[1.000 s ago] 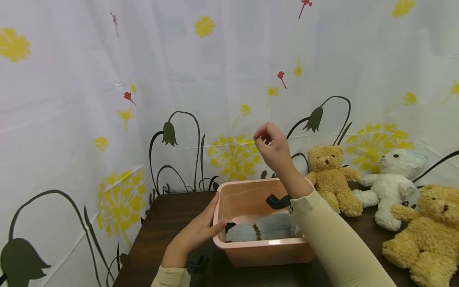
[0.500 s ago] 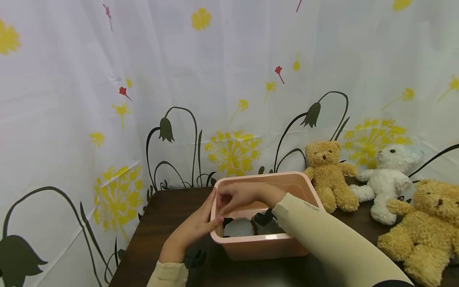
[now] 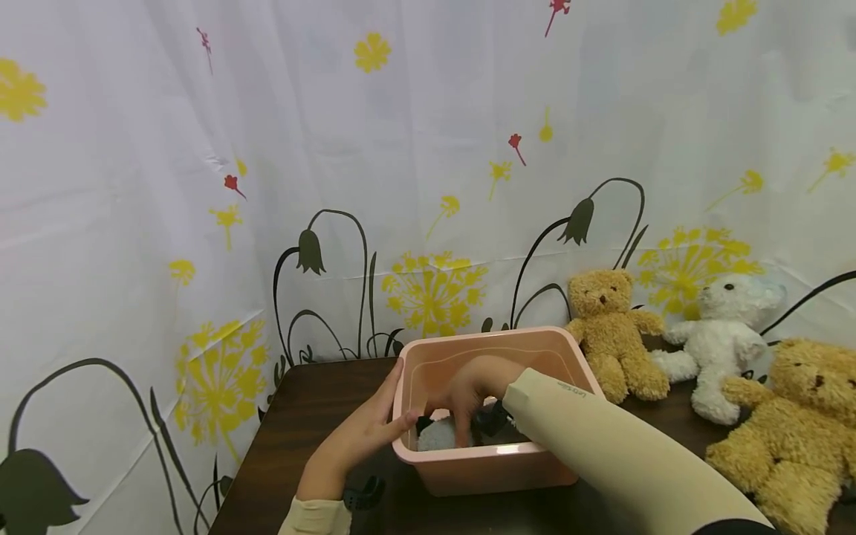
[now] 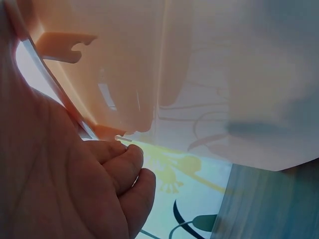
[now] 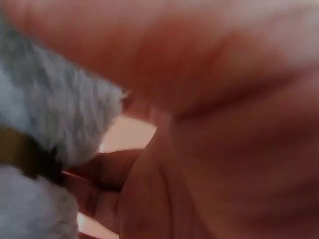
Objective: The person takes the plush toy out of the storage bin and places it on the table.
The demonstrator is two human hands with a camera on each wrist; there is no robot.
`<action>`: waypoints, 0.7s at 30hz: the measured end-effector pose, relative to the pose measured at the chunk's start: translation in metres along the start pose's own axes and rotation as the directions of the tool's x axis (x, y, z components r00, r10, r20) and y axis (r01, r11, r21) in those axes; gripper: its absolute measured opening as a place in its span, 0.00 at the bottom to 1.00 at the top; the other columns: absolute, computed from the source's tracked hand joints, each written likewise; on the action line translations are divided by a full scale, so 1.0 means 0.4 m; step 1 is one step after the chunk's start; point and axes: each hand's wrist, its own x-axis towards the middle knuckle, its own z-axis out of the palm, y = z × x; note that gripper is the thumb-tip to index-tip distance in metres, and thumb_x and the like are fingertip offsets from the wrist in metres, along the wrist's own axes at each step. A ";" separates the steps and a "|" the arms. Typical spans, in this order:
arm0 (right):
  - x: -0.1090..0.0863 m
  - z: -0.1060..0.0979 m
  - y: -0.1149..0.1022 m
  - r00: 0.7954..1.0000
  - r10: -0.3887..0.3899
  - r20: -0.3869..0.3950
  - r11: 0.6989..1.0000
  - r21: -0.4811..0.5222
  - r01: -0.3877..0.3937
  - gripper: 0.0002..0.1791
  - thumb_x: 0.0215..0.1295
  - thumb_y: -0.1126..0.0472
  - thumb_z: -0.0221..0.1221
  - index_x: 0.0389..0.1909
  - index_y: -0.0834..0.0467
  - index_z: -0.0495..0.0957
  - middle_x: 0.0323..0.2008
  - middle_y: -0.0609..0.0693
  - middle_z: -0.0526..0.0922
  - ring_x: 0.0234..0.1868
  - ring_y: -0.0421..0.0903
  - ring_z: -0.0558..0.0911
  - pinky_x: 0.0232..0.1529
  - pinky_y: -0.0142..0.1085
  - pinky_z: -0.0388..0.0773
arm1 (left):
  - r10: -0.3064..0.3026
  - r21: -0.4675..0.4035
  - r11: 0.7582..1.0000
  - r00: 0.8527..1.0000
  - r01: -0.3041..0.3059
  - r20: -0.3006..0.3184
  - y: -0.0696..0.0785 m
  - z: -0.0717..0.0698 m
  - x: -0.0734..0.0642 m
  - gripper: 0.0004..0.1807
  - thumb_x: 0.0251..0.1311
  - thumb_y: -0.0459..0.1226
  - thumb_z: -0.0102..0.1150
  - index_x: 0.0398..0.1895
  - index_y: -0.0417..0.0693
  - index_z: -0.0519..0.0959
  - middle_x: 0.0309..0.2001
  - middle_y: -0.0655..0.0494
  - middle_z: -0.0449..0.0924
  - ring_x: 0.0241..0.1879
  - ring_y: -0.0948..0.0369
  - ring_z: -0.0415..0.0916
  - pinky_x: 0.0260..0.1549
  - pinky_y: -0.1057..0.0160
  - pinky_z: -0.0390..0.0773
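A pink plastic tub (image 3: 495,473) stands on the dark table. My left hand (image 3: 364,440) holds its left rim, thumb over the edge and fingers along the outer wall. In the left wrist view those fingers (image 4: 124,174) bend against the tub's outside. Down inside the tub, my right hand (image 3: 473,386) grips a grey plush toy (image 3: 436,435), thumb on the near side. The right wrist view shows grey fur (image 5: 65,99) with a brown band (image 5: 22,152) and fingers (image 5: 107,169) behind it. Much of the toy is hidden by the hand and sleeve.
To the tub's right sit a tan teddy bear (image 3: 614,338), a white plush toy (image 3: 718,342) and a larger tan bear (image 3: 792,423). A flowered curtain (image 3: 428,186) hangs behind the dark wooden table (image 3: 301,394).
My right hand, raised above the tub a second ago, has come down into it, first toward the left inner wall, then onto the grey plush toy. The left hand stays at the rim.
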 end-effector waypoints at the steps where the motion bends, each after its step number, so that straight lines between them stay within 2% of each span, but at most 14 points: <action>1: 0.003 0.003 0.002 0.999 0.028 0.018 1.000 0.008 -0.028 0.52 0.64 0.53 0.79 0.84 0.50 0.62 0.82 0.45 0.64 0.75 0.41 0.71 0.75 0.42 0.72 | -0.003 -0.002 1.000 1.000 0.003 0.000 0.001 0.001 0.000 0.56 0.77 0.59 0.61 0.91 0.69 0.33 0.91 0.52 0.41 0.84 0.45 0.59 0.76 0.35 0.68; 4: 0.014 0.009 0.010 0.988 0.129 0.079 0.988 0.070 -0.135 0.50 0.65 0.55 0.78 0.84 0.46 0.62 0.80 0.43 0.66 0.73 0.40 0.72 0.76 0.46 0.73 | -0.010 -0.014 1.000 1.000 0.010 -0.006 0.004 0.003 0.002 0.56 0.76 0.60 0.62 0.91 0.69 0.33 0.91 0.54 0.40 0.84 0.47 0.58 0.76 0.36 0.67; 6: 0.021 0.012 0.013 0.980 0.164 0.108 0.982 0.076 -0.173 0.46 0.65 0.57 0.77 0.81 0.45 0.65 0.76 0.41 0.69 0.71 0.39 0.73 0.76 0.47 0.73 | -0.011 -0.022 1.000 1.000 0.011 -0.003 0.005 0.005 0.002 0.56 0.76 0.59 0.62 0.91 0.68 0.33 0.91 0.55 0.40 0.84 0.48 0.58 0.77 0.37 0.67; 8: 0.027 0.010 0.015 0.977 0.175 0.123 0.982 0.047 -0.181 0.38 0.65 0.58 0.76 0.74 0.45 0.71 0.68 0.39 0.74 0.65 0.38 0.76 0.74 0.46 0.75 | -0.006 -0.035 0.999 1.000 0.006 -0.002 0.008 0.003 0.003 0.57 0.76 0.58 0.62 0.91 0.67 0.33 0.91 0.55 0.39 0.84 0.48 0.58 0.76 0.38 0.68; 10: 0.029 0.008 0.016 0.977 0.170 0.131 0.985 -0.002 -0.171 0.29 0.65 0.58 0.77 0.64 0.46 0.76 0.57 0.38 0.79 0.56 0.37 0.78 0.66 0.43 0.80 | 0.001 -0.031 1.000 1.000 -0.001 0.005 0.010 0.002 0.004 0.56 0.77 0.57 0.62 0.91 0.66 0.32 0.91 0.54 0.38 0.84 0.47 0.58 0.76 0.38 0.68; 13: 0.027 0.003 0.021 0.983 0.139 0.117 0.990 -0.024 -0.137 0.23 0.63 0.60 0.77 0.56 0.50 0.80 0.47 0.38 0.81 0.47 0.37 0.79 0.55 0.38 0.83 | 0.015 -0.019 1.000 1.000 -0.015 0.010 0.008 0.002 0.005 0.55 0.78 0.55 0.61 0.92 0.63 0.32 0.91 0.51 0.37 0.85 0.44 0.57 0.76 0.36 0.68; 15: 0.022 -0.001 0.026 0.992 0.100 0.080 0.995 -0.027 -0.098 0.27 0.60 0.62 0.79 0.58 0.52 0.80 0.48 0.39 0.81 0.47 0.36 0.78 0.53 0.34 0.82 | 0.019 -0.007 1.000 1.000 -0.019 0.012 0.007 0.002 0.006 0.55 0.79 0.55 0.59 0.92 0.63 0.32 0.91 0.50 0.36 0.85 0.42 0.56 0.76 0.35 0.68; 16: 0.019 -0.004 0.027 0.996 0.071 0.052 0.997 -0.025 -0.070 0.32 0.58 0.63 0.80 0.63 0.52 0.78 0.51 0.39 0.81 0.50 0.36 0.77 0.56 0.32 0.80 | 0.019 -0.006 1.000 1.000 -0.019 0.011 0.006 0.002 0.005 0.55 0.79 0.56 0.59 0.92 0.63 0.32 0.91 0.49 0.36 0.85 0.41 0.55 0.76 0.34 0.68; 18: 0.010 -0.009 0.027 1.000 0.018 -0.020 0.998 -0.053 -0.019 0.46 0.55 0.61 0.82 0.74 0.52 0.72 0.59 0.39 0.79 0.57 0.34 0.75 0.62 0.30 0.75 | 0.018 -0.013 1.000 1.000 -0.018 0.013 0.006 0.002 0.004 0.55 0.79 0.57 0.59 0.92 0.63 0.32 0.91 0.48 0.36 0.85 0.40 0.56 0.75 0.34 0.69; 21: -0.003 -0.017 0.021 0.990 -0.071 -0.121 0.989 -0.139 0.054 0.65 0.51 0.57 0.86 0.87 0.48 0.57 0.76 0.39 0.70 0.70 0.33 0.68 0.74 0.30 0.67 | 0.017 -0.012 1.000 1.000 -0.016 0.015 0.005 0.001 0.002 0.55 0.78 0.58 0.59 0.92 0.63 0.32 0.91 0.48 0.37 0.85 0.40 0.56 0.74 0.34 0.69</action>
